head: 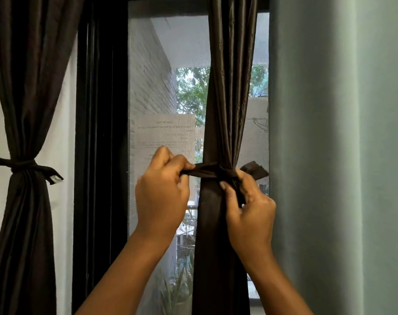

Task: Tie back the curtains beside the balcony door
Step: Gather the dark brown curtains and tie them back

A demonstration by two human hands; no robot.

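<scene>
Tying the 2nd curtain, approx. halfway thru.

Left curtain (27, 201) at 9 o'clock is already cinched w/ its own band. Right curtain (225, 110), center frame, is bunched; dark tie strip (207, 170) wraps it, knot not yet finished. Left hand (164, 192) pinches strip's end at 9 o'clock of the wrap; right hand (248, 208) pinches the other part at 4 o'clock. Fabric: dark brown, slight sheen, soft vertical folds; strip flat, ribbon-like.
</scene>
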